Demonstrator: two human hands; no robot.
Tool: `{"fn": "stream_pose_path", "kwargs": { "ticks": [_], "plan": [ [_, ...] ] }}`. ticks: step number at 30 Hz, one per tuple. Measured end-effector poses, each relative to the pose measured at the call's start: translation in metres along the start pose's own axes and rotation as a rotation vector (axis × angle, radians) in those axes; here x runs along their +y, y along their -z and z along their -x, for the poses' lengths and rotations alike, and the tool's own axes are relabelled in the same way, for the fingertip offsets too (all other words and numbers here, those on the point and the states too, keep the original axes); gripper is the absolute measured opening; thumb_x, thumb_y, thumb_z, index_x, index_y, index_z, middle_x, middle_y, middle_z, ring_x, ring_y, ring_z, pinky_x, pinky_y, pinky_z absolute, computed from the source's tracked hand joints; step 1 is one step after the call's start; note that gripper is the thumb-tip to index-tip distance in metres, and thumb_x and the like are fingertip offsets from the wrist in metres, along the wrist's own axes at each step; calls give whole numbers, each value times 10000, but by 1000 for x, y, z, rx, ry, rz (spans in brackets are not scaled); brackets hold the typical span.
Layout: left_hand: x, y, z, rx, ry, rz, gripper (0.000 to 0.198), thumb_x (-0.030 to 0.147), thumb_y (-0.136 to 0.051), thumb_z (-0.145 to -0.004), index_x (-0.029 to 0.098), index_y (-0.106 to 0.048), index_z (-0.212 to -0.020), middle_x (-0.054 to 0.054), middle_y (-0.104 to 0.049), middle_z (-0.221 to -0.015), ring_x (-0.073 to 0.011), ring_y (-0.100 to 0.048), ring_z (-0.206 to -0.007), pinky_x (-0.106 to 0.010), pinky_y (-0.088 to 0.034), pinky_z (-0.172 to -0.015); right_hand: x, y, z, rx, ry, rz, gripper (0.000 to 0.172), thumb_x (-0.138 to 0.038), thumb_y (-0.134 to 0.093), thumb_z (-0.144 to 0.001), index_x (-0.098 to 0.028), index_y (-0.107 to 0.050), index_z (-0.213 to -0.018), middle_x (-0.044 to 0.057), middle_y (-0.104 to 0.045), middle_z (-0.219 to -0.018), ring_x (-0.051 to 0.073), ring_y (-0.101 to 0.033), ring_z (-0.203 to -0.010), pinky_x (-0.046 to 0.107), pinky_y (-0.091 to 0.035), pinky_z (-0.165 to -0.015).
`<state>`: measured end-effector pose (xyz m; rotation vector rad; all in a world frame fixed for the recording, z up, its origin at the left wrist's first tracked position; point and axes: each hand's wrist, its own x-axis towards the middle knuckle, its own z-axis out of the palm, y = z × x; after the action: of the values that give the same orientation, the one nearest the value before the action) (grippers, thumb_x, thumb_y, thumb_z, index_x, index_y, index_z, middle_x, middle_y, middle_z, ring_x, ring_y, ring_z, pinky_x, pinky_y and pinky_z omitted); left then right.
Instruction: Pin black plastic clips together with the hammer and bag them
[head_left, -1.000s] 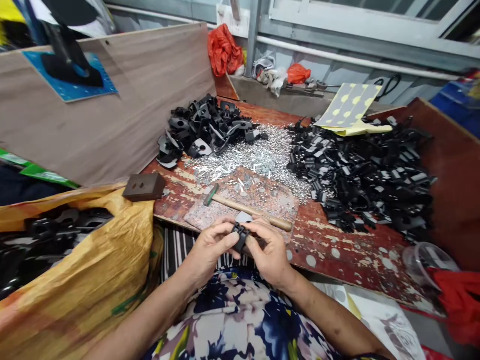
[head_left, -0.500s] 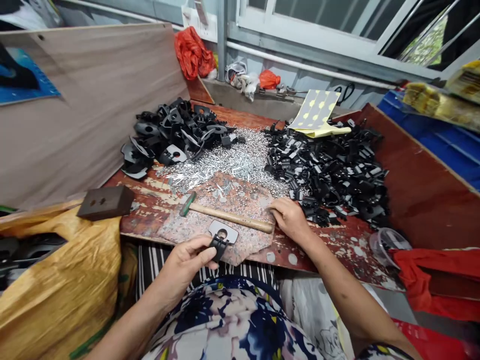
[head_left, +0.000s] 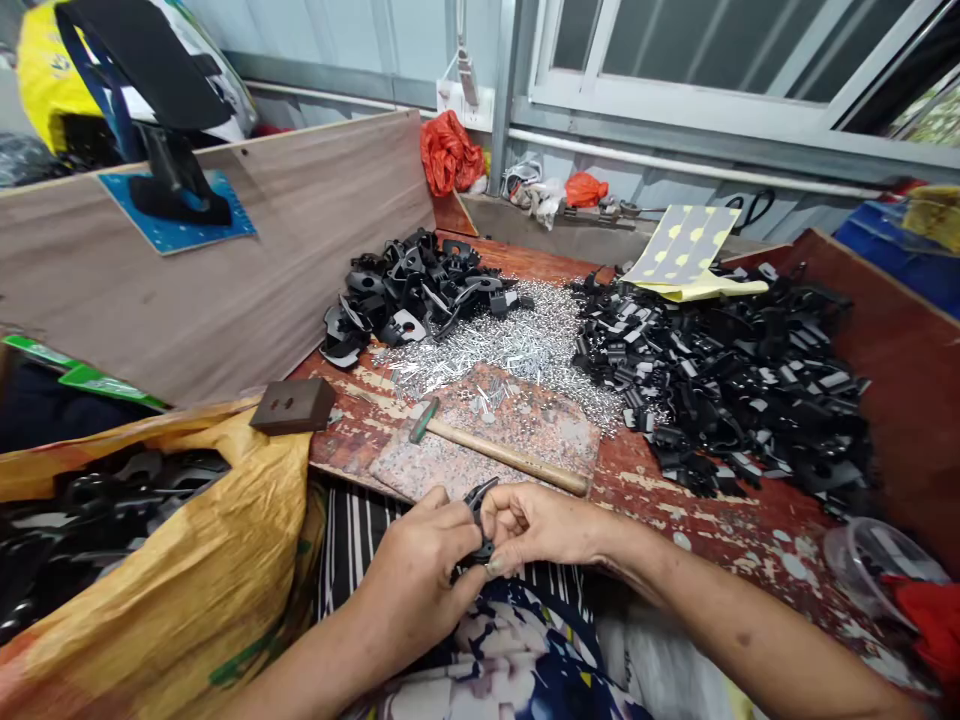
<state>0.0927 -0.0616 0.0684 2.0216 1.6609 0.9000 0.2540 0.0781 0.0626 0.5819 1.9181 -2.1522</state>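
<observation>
Both hands meet low in front of my body, near the front edge of the bench. My left hand (head_left: 420, 555) is closed around a small black plastic clip part (head_left: 481, 493), which is now tilted and mostly covered by fingers. From the right side my right hand (head_left: 536, 525) presses its curled fingers and thumb against the same part. Whether a small pin is also between those fingers is hidden. Just beyond the hands, a hammer (head_left: 510, 457) with a green head and wooden handle lies on a speckled stone slab (head_left: 551, 420).
Loose metal pins (head_left: 517, 335) spread behind the slab. Black plate-like parts (head_left: 409, 290) are heaped at left, smaller black parts (head_left: 720, 380) at right. A brown block (head_left: 294, 405) sits at the left edge, above a yellow sack (head_left: 247, 560). A clear tub (head_left: 862, 560) stands at right.
My right hand has left the slab near the hammer's handle end and come to the clip part in my left hand. The part has turned, and the view has swung left.
</observation>
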Motion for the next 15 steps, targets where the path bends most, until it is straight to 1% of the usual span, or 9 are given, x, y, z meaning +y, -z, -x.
{"fn": "stream_pose_path", "kwargs": {
  "ticks": [2, 3, 5, 6, 7, 9, 11, 12, 15],
  "plan": [
    [-2, 3, 2, 32, 62, 37, 193, 204, -680, -833, 219, -634, -646, -25, -596, -659, -195, -483, -642, -348, -343, -668, -9, 11, -5, 36, 8, 127, 402, -475, -817, -683, -216, -594, -895, -25, -648, -667, 158, -629, -604, 291, -517, -603],
    [-3, 5, 2, 59, 106, 71, 241, 241, -688, -841, 214, -602, -617, -17, -574, -638, -191, -483, -640, -342, -347, -665, -16, 22, -8, 97, 21, 212, 323, -427, -786, -742, -214, -624, -923, -12, -669, -713, 157, -638, -642, 291, -521, -626],
    [-8, 8, 3, 135, 224, 196, 299, 304, -693, -847, 207, -566, -595, -10, -544, -630, -190, -498, -656, -326, -367, -656, -33, 50, -19, 332, 47, 446, 152, -315, -655, -893, -220, -660, -1011, 29, -716, -877, 159, -661, -768, 302, -528, -716],
    [-12, 9, 3, 172, 296, 290, 302, 328, -698, -841, 204, -568, -599, -10, -539, -645, -187, -503, -661, -312, -379, -638, -41, 66, -27, 488, 51, 586, 139, -257, -569, -953, -220, -662, -1049, 52, -726, -971, 165, -669, -847, 316, -528, -776],
    [-15, 8, 4, 198, 374, 401, 291, 348, -705, -830, 200, -582, -611, -11, -539, -670, -181, -504, -658, -296, -392, -609, -49, 81, -35, 629, 42, 726, 181, -205, -514, -979, -215, -664, -1078, 71, -727, -1048, 178, -672, -930, 336, -522, -842],
    [-22, 6, 7, 229, 518, 635, 274, 373, -734, -793, 192, -609, -630, -7, -532, -719, -160, -488, -631, -263, -415, -538, -59, 103, -54, 781, -1, 940, 191, -144, -528, -965, -193, -682, -1067, 95, -731, -1087, 210, -670, -1040, 360, -500, -937],
    [-28, 3, 10, 261, 611, 804, 294, 374, -778, -746, 183, -608, -601, -1, -515, -724, -143, -469, -616, -237, -434, -484, -62, 112, -73, 790, -51, 1087, 137, -171, -625, -934, -171, -697, -1051, 107, -727, -1088, 232, -666, -1083, 371, -497, -975],
    [-30, 2, 12, 282, 633, 856, 305, 365, -793, -729, 178, -605, -579, 1, -509, -713, -141, -468, -619, -228, -446, -474, -62, 112, -81, 774, -74, 1152, 165, -222, -661, -933, -165, -691, -1084, 105, -714, -1119, 235, -663, -1087, 384, -512, -973],
    [-33, 1, 15, 343, 661, 965, 270, 327, -805, -712, 163, -643, -571, 0, -516, -679, -133, -484, -615, -218, -489, -481, -59, 104, -98, 693, -115, 1319, 370, -383, -654, -964, -171, -616, -1264, 102, -635, -1277, 235, -648, -1104, 446, -561, -938]
  ]
}}
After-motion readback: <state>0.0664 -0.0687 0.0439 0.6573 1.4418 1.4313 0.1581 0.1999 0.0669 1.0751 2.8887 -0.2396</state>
